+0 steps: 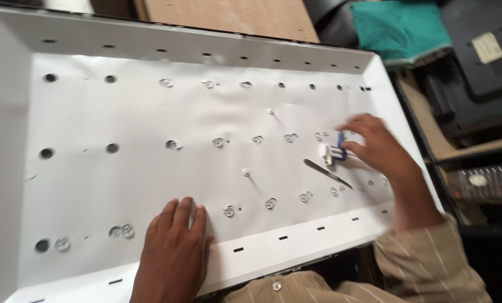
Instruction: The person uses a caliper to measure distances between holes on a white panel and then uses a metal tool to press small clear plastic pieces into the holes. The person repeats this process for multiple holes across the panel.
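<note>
Resting flat, palm down, fingers spread a little, holding nothing: left hand (174, 247) on the white reflector sheet (139, 118) near the front lip of the big white panel tray (4, 140). Pinching a small blue-and-white tube (333, 150) between thumb and fingertips: right hand (374, 147), over the right part of the sheet, striped sleeve (425, 264) behind it. Lying roughly level, long axis left to right, white end pointing left toward the middle of the sheet, blue end tucked under the fingers. Blurred, so finer detail of the tube not readable. Just below it, a slim grey metal blade (327, 173) lying on the sheet, long axis slanting from upper left down to lower right, under the wrist; which end is the tip not clear. Dotted across the sheet in three rows: round holes with small clear lenses (270, 203). Beyond the tray: a wooden board (228, 17), a teal cloth (399, 28), dark equipment (481, 62) at right.
</note>
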